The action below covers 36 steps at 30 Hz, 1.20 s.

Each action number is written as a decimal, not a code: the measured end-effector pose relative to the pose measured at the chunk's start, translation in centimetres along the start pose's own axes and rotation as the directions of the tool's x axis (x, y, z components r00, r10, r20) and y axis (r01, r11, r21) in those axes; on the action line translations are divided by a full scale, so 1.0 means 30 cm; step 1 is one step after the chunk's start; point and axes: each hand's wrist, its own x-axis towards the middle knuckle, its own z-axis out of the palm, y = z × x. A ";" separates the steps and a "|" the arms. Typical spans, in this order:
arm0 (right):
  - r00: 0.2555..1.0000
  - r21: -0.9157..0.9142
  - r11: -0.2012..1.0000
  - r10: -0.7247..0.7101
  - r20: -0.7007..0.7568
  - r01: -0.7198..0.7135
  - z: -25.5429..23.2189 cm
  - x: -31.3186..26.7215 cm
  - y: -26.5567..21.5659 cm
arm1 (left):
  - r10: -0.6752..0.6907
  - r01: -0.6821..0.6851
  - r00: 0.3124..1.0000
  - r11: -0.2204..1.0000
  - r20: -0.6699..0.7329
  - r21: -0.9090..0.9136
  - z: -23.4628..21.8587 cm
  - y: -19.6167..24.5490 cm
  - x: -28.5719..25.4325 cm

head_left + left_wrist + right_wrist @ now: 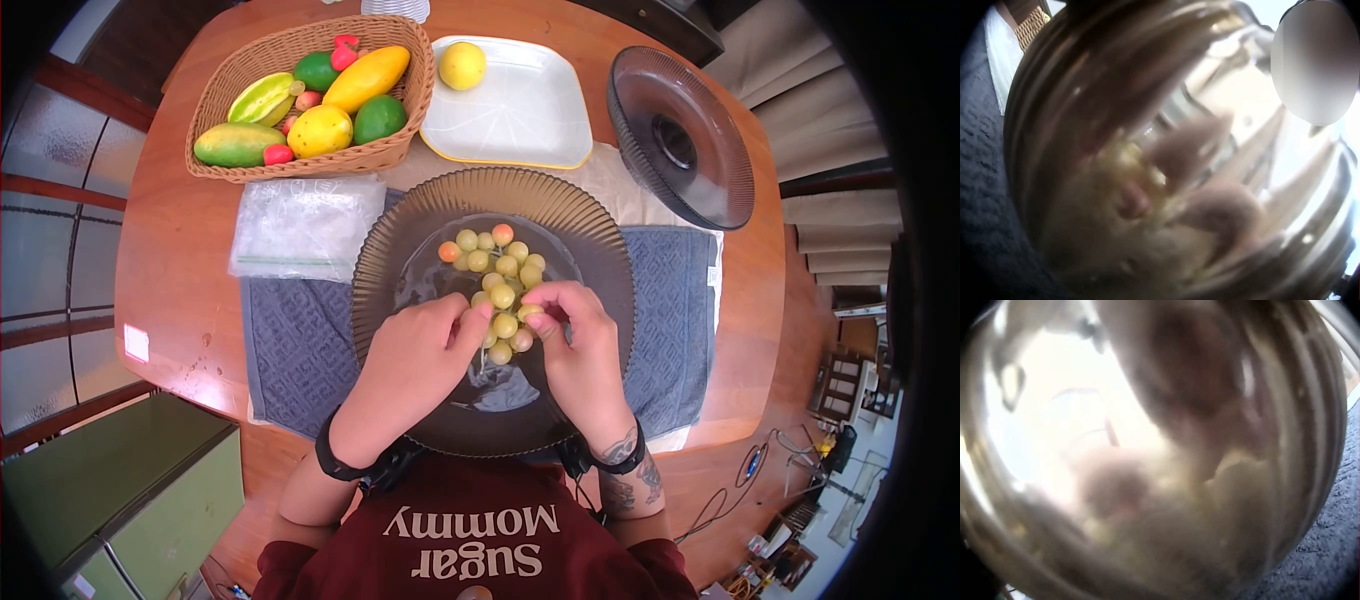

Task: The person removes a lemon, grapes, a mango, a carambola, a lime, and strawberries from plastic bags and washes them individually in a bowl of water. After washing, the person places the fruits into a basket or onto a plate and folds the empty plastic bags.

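Observation:
A bunch of green grapes (502, 296), a few of them orange-tinted, lies in a large ribbed, smoky glass bowl (590, 230). From the left, my left hand (418, 342) holds the bunch near its lower middle, thumb and forefinger together at the grapes. My right hand (582, 345) pinches a single grape (529, 314) of the bunch between thumb and fingers. Both wrist views look through the bowl wall, so hands and grapes appear there only as blurred shapes. A bit of stem (483, 362) shows below the lowest grapes.
Under the bowl lies a dark blue towel (290, 340). A clear plastic bag (300, 228) is beside it. Behind stand a wicker basket (215, 110) of mixed fruit, a white tray (520, 105) holding a yellow fruit (462, 66), and another smoky glass dish (715, 125) at the back right.

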 end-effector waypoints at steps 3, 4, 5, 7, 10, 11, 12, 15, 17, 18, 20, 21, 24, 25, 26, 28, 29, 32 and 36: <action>0.999 0.054 0.998 0.027 0.033 -0.029 -0.004 0.001 -0.016 | 0.030 -0.050 0.995 0.973 -0.092 -0.226 0.004 -0.021 -0.005; 0.999 0.055 0.998 0.028 0.033 -0.030 -0.004 0.001 -0.016 | 0.030 -0.050 0.995 0.973 -0.091 -0.226 0.000 -0.022 -0.007; 0.998 0.043 0.999 -0.007 0.055 0.005 -0.005 0.003 -0.015 | 0.019 -0.043 0.996 0.958 -0.087 -0.283 -0.004 -0.022 -0.010; 0.996 0.033 0.999 -0.041 0.077 0.039 -0.003 0.006 -0.013 | 0.008 -0.036 0.997 0.940 -0.082 -0.339 -0.007 -0.024 -0.011; 0.991 0.025 0.996 -0.083 0.109 0.081 0.000 0.006 -0.009 | 0.021 -0.068 0.991 0.934 -0.135 -0.350 -0.003 -0.032 -0.009; 0.989 0.030 0.996 -0.088 0.120 0.085 0.001 0.006 -0.010 | 0.026 -0.083 0.986 0.931 -0.163 -0.356 -0.001 -0.035 -0.007; 0.987 0.034 0.995 -0.094 0.130 0.090 0.002 0.006 -0.011 | 0.030 -0.099 0.981 0.927 -0.190 -0.363 -0.001 -0.036 -0.006; 0.983 0.035 0.993 -0.113 0.144 0.109 0.002 0.005 -0.012 | 0.015 -0.084 0.982 0.927 -0.187 -0.366 -0.007 -0.034 -0.006; 0.983 0.031 0.993 -0.113 0.145 0.110 0.002 0.006 -0.015 | 0.013 -0.080 0.982 0.932 -0.189 -0.353 -0.008 -0.034 -0.007; 0.983 0.027 0.993 -0.114 0.146 0.111 0.003 0.007 -0.017 | 0.011 -0.076 0.982 0.938 -0.190 -0.340 -0.008 -0.034 -0.007; 0.982 0.024 0.995 -0.102 0.159 0.100 -0.004 0.008 -0.033 | 0.015 -0.079 0.982 0.941 -0.190 -0.329 -0.006 -0.036 -0.007; 0.981 0.021 0.996 -0.091 0.171 0.089 -0.006 0.009 -0.037 | 0.020 -0.082 0.981 0.944 -0.191 -0.319 -0.005 -0.038 -0.007; 0.979 -0.029 0.981 -0.187 0.085 0.191 -0.003 0.011 -0.035 | 0.091 -0.137 0.980 0.953 -0.177 -0.269 0.001 -0.042 -0.008; 0.979 -0.029 0.981 -0.187 0.086 0.190 -0.008 0.014 -0.034 | 0.091 -0.137 0.980 0.953 -0.177 -0.270 0.004 -0.042 -0.006; 0.966 -0.072 0.967 -0.235 0.110 0.244 -0.016 0.020 -0.032 | 0.141 -0.186 0.971 0.953 -0.193 -0.237 0.008 -0.042 -0.004; 0.950 -0.113 0.948 -0.282 0.136 0.298 -0.016 0.026 -0.027 | 0.191 -0.234 0.959 0.951 -0.209 -0.204 0.006 -0.039 -0.002; 0.932 -0.077 0.937 -0.325 0.158 0.340 -0.012 0.028 -0.021 | 0.219 -0.251 0.957 0.953 -0.189 -0.167 0.001 -0.033 -0.002; 0.907 -0.044 0.922 -0.369 0.206 0.385 -0.006 0.022 -0.027 | 0.272 -0.302 0.942 0.942 -0.197 -0.145 0.013 -0.037 0.003; 0.903 -0.049 0.919 -0.374 0.213 0.392 -0.003 0.021 -0.011 | 0.282 -0.311 0.941 0.938 -0.186 -0.156 0.006 -0.029 0.003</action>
